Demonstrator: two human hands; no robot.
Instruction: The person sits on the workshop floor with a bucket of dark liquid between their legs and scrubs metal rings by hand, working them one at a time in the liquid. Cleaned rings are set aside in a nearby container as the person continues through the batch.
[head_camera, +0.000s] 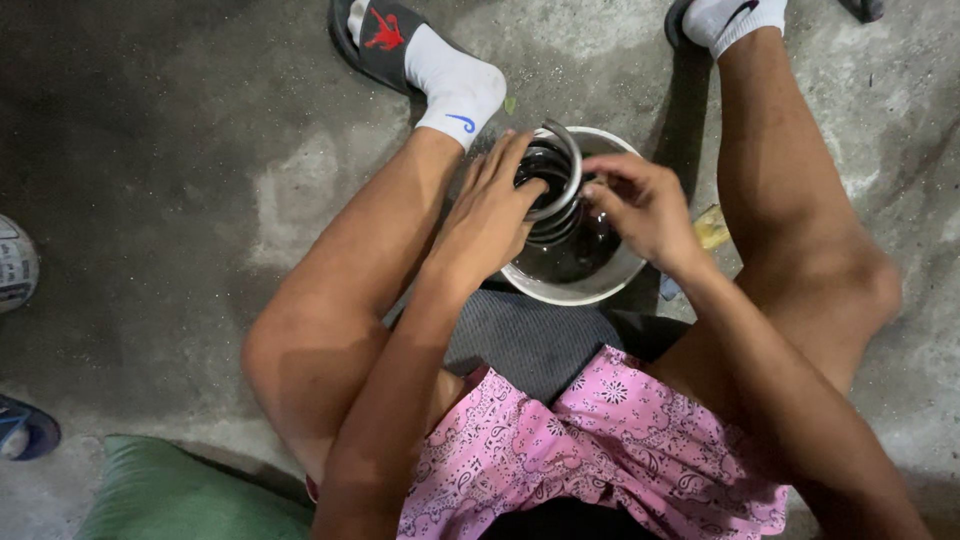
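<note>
- Left hand (490, 215): grip closed around the side of a metal coil spring (553, 185), fingers wrapped on its grey rounded turns.
- Right hand (645, 205): fingertips pinched together on the spring's opposite side.
- Beneath both grips: round white bowl (575, 290) of dark, glossy liquid, on rough concrete floor (200, 200).

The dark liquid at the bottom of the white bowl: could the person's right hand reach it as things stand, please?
Probably yes. The right hand is already over the white bowl, and the dark liquid lies open just below it. The coil spring, which the left hand grips, fills only the far-left part.
</note>
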